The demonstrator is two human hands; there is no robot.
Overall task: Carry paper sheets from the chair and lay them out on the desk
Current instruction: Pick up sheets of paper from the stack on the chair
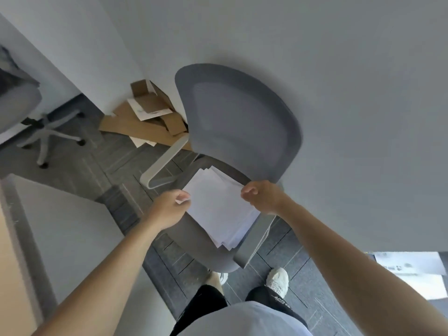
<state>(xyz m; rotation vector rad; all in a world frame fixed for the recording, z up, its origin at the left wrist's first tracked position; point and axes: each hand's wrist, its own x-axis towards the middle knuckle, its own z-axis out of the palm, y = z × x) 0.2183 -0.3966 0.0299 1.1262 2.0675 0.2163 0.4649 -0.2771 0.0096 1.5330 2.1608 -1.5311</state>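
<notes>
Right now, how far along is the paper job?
Done: nothing visibly on the pale desk. In hand: left hand pinches a corner and right hand grips the edge of the white paper stack on the grey office chair. Left: carrying, laying out.

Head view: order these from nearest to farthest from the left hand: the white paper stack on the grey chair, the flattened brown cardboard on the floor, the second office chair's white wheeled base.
1. White paper stack, pinched at its corner by the left hand.
2. Flattened brown cardboard, beyond, by the wall.
3. White wheeled base, far left.
</notes>
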